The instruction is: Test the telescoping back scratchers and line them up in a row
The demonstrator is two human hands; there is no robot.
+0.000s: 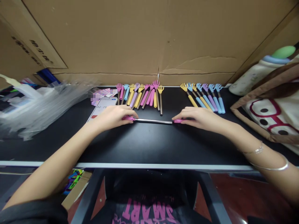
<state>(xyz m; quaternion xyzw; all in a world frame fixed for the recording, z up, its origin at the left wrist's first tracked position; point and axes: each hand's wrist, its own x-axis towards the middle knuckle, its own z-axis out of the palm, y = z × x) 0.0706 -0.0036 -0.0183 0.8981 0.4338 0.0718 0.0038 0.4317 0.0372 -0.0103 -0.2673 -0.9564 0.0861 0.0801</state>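
My left hand (119,114) pinches the pink claw head of a back scratcher (153,121), whose bare metal rod points right. In my right hand (196,117) is a pink handle sleeve (178,121), its end close to the rod's tip; I cannot tell whether they touch. Behind my left hand lies a row of pink, yellow, blue and purple claw heads on rods (161,102) with loose sleeves (152,97) among them. Beyond my right hand several back scratchers (211,102) with sleeves on their rods lie side by side.
A phone (102,105) showing a timer lies beside my left forearm, near printed cards (102,93). Clear plastic bags (53,105) spread at the left. A bag with a cartoon face (271,115) and a bottle (254,76) stand right. Cardboard (144,40) walls the back.
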